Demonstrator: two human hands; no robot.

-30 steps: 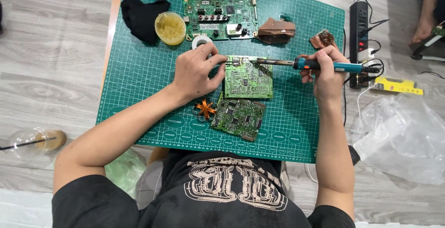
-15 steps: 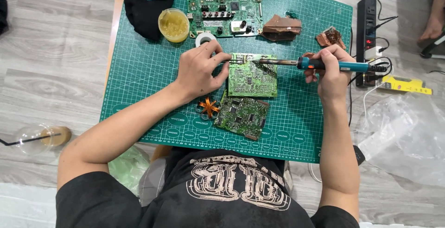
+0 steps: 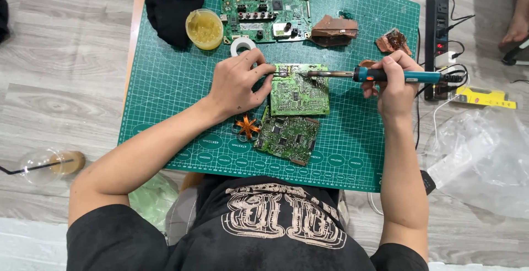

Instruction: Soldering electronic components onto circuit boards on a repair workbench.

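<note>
Right hand [image 3: 394, 86] holds soldering iron [image 3: 380, 75] (tip on circuit board [image 3: 300, 92]).

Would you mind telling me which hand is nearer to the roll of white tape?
The left hand, just below the tape. The right hand is far to its right, holding the soldering iron.

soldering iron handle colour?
Blue, with an orange band near the front, on the soldering iron gripped by the right hand. Head view.
</note>
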